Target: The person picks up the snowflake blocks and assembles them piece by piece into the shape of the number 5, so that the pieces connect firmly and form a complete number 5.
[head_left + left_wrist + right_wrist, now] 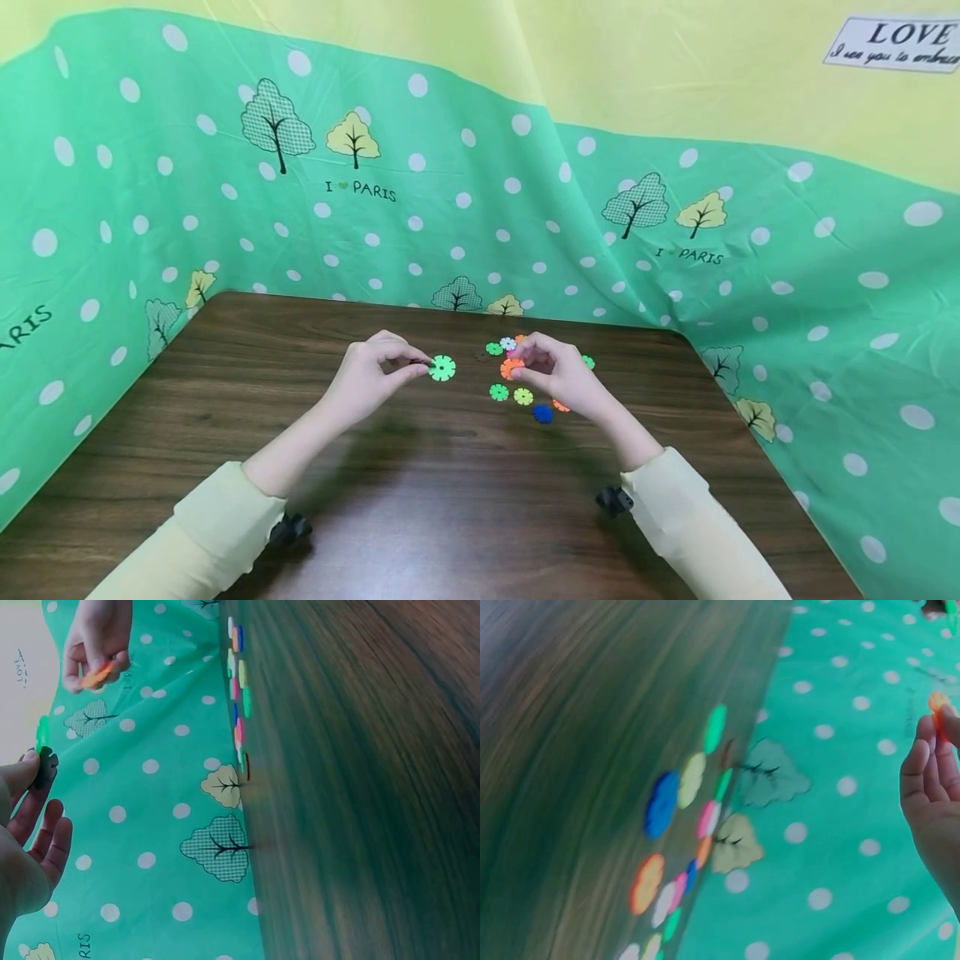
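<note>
"LOVE" on white label [892,45], "PARIS" on curtain [487,179]

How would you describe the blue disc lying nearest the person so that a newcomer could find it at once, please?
On the dark wooden table, find the loose cluster of notched discs around the right hand. On the cluster's near side, beside a yellow disc and an orange disc, lies the blue disc. It alone looks blue in the head view.

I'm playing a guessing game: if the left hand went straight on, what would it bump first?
Probably the orange disc in the right hand, beyond the green disc the left hand carries, though depth is unclear.
</note>
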`<state>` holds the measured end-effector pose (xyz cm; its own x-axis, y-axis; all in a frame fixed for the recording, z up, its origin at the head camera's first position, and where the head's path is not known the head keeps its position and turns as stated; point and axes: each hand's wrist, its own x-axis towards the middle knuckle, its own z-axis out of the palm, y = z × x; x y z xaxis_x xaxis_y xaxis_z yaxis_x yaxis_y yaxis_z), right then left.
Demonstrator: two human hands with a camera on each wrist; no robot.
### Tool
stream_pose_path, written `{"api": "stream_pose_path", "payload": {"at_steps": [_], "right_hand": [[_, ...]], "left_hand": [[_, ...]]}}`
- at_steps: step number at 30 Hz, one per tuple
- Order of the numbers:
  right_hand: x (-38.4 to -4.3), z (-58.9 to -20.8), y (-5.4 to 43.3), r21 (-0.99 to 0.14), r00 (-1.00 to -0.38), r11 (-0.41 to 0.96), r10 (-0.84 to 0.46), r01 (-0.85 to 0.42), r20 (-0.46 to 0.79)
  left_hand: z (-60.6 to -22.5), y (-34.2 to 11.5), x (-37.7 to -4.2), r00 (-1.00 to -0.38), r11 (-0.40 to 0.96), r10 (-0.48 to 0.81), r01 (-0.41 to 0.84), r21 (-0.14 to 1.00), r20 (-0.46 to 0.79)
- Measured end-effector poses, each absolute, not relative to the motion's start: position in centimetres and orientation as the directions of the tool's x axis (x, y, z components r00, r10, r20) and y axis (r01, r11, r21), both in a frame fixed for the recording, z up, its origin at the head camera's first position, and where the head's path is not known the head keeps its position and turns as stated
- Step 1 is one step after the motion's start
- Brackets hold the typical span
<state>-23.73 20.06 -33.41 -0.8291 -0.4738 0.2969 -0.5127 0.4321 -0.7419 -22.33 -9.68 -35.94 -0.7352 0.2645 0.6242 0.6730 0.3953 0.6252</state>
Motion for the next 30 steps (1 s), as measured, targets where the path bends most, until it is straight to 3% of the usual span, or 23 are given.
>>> {"api": "stream_pose_path", "payload": {"at_steps": [9,16,30], "right_hand": [[-21.1,-31.2,17.6,-0.773,-0.839,0.359,-0.377,-0.523,0.392],[-20.1,-31.0,16.0,-0.777,-0.811,0.267,-0.335,-0.57,0.48],[-19.7,-31.5,14.6,-0.774,-0.81,0.263,-0.311,-0.576,0.497]], "left_hand": [[-35.3,-9.1,-21.9,-0.732,0.38,0.235,0.675,0.633,0.639],[-35.1,-8.6,-21.8,-0.744,0.362,0.206,0.662,0.657,0.636],[-35.0,-8.0,-21.4,-0.752,0.355,0.219,0.655,0.668,0.621]]}}
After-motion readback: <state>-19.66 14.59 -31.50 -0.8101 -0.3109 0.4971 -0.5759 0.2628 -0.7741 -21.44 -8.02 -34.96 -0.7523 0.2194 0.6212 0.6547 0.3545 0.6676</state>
